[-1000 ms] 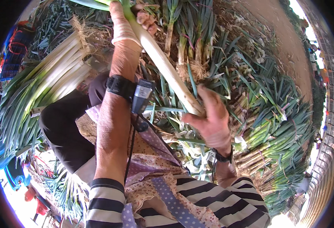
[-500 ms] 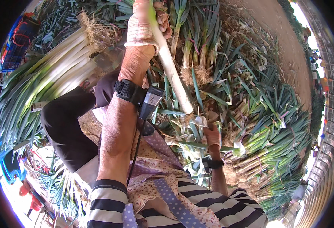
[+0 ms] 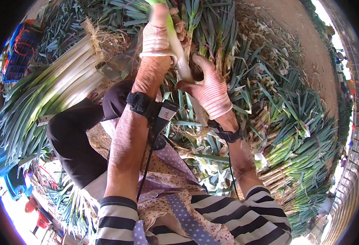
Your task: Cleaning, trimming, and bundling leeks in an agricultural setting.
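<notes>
A long leek (image 3: 182, 65) with a white shank slants down in front of me, its green part at the top. My left hand (image 3: 156, 36), in a worn pale glove, is closed around its upper part. My right hand (image 3: 210, 87), also gloved, lies over the middle of the shank. Its thumb crosses the leek and the index finger points up beside it; the other fingers are mostly hidden. The leek's root end (image 3: 200, 116) shows below that hand, near my right wrist.
A stack of cleaned leeks (image 3: 71, 67) lies at left, roots toward the top. Bundles of unpeeled leeks (image 3: 216, 45) stand ahead. More leeks (image 3: 285, 163) are heaped at right, over loose leaves. My bent knee (image 3: 71, 130) is at left, beside a blue crate (image 3: 22, 49).
My right hand has come up from the loose leaves at lower right onto the leek's shank. My left hand still grips the leek, slightly farther right and lower.
</notes>
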Action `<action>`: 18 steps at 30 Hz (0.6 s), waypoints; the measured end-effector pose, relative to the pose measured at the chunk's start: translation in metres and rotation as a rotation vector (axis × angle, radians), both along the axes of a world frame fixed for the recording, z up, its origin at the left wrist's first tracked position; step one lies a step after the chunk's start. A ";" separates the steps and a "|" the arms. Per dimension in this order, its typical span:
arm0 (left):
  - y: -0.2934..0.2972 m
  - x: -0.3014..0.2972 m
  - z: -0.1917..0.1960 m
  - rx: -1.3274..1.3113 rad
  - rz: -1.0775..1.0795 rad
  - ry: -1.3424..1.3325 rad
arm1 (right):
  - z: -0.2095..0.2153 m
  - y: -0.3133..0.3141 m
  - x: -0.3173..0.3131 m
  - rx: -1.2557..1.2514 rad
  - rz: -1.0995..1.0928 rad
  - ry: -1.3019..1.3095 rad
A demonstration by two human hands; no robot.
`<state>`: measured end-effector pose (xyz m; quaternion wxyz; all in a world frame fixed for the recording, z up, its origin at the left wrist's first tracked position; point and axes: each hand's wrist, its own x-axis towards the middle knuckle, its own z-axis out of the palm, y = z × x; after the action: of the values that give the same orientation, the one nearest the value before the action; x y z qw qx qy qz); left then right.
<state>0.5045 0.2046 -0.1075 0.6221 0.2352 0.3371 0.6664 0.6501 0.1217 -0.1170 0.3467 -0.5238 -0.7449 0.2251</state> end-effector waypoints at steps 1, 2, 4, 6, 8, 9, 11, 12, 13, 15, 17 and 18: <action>-0.002 0.000 0.001 0.014 0.015 0.017 | -0.001 0.001 -0.002 -0.046 0.011 -0.001; -0.003 -0.001 0.001 0.028 0.029 0.031 | -0.002 0.000 -0.004 -0.047 0.015 -0.003; -0.002 -0.003 -0.001 0.039 0.023 0.005 | -0.002 -0.003 -0.007 -0.078 0.000 0.104; -0.003 -0.004 0.001 0.052 0.017 -0.019 | 0.000 -0.007 -0.008 -0.154 0.003 0.189; -0.005 0.000 0.002 0.017 0.054 -0.037 | 0.001 -0.008 -0.006 -0.227 0.003 0.272; -0.004 0.000 0.001 0.018 0.054 -0.041 | 0.001 -0.007 -0.003 -0.270 0.008 0.310; -0.003 -0.001 -0.001 0.033 0.048 -0.047 | -0.002 -0.007 0.000 -0.313 0.015 0.348; -0.003 -0.002 -0.002 0.033 0.049 -0.046 | -0.004 -0.006 0.001 -0.288 0.014 0.354; -0.003 -0.001 -0.003 0.033 0.053 -0.068 | -0.006 -0.006 0.001 -0.264 0.013 0.361; -0.005 0.000 0.000 0.028 0.062 -0.087 | 0.008 -0.006 -0.007 -0.275 -0.035 0.363; -0.005 0.004 0.002 -0.010 0.083 -0.129 | 0.015 -0.002 -0.011 -0.248 -0.070 0.328; -0.005 0.006 0.001 -0.011 0.079 -0.128 | 0.010 0.002 -0.012 -0.248 -0.074 0.329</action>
<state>0.5101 0.2001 -0.1064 0.6169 0.1751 0.3091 0.7023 0.6379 0.1236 -0.1071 0.4042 -0.5457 -0.6251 0.3848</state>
